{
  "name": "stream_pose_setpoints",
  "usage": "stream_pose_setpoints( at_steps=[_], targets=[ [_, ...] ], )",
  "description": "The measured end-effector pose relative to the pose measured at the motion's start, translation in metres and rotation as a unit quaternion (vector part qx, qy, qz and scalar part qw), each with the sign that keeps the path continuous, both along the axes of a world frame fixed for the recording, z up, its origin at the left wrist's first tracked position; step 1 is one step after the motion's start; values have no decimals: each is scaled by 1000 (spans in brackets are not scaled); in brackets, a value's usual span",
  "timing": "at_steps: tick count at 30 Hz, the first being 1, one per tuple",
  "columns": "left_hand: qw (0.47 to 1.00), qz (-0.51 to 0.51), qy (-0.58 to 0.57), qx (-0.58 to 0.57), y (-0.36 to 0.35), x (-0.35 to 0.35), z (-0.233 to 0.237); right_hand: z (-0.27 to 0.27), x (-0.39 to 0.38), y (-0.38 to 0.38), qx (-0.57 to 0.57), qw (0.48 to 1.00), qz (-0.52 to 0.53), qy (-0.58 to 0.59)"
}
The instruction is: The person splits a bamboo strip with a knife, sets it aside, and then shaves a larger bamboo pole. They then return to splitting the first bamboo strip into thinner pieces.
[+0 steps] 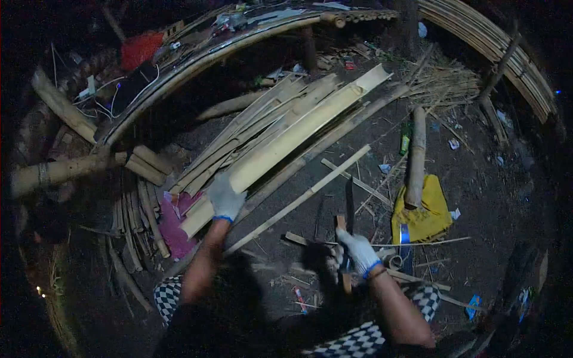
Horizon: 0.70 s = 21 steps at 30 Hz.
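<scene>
My left hand [225,197], in a pale glove with a blue cuff, lies over the near part of a split bamboo piece [298,134] with its hollow side up; its fingers are too blurred to make out. The bamboo slants up to the right, beside other split strips [262,113]. My right hand [357,250], gloved too, is closed round the handle of a long dark blade [350,206] that points away from me. Just left of that hand stands a narrow brown piece of wood [341,222].
A thin bamboo strip [304,197] crosses the ground between my hands. To the right lie a yellow cloth [433,212] and a short log [416,155]. A pink sheet [173,230] is at left. A bamboo platform edge [209,58] curves across the back.
</scene>
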<state>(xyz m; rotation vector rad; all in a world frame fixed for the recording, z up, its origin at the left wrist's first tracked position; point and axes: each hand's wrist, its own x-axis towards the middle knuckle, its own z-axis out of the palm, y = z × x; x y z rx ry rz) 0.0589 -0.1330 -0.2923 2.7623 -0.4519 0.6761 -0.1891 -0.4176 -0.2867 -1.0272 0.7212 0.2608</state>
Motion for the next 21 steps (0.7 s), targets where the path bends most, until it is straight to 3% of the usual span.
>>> stream_pose_setpoints(
  at_steps=[2,5,9,11,12,13,14,16,18,19,20,21],
  targets=[
    [1000,18,10,18,11,-21,29,24,4,-2,11,999,5,-39],
    [975,-73,-187,97,38,-64,83,33,13,-8,62,993,-40,-92],
    [978,-85,-157,110,66,-108,169,45,18,-13,159,972,-70,-156],
    [946,-177,-214,169,78,-117,207,47,22,-11,212,961,-97,-146],
    [946,-175,-198,188,72,-135,233,43,22,-9,231,957,-116,-129],
    [937,-173,-194,232,77,-132,243,20,28,-12,234,951,-90,-182],
    [925,-171,-196,275,81,-127,256,6,30,-14,264,945,-105,-161],
    [904,-232,-253,257,78,-133,275,-10,32,-14,212,958,-98,-167],
    [892,-242,-270,269,78,-130,284,-24,38,-13,281,938,-134,-154],
    [884,-250,-296,260,75,-134,289,-30,42,-15,263,940,-169,-138],
    [876,-259,-322,250,72,-135,296,-51,47,-26,330,923,-115,-164],
    [890,-189,-323,259,72,-130,297,-44,41,-23,343,914,-127,-178]
  ],
)
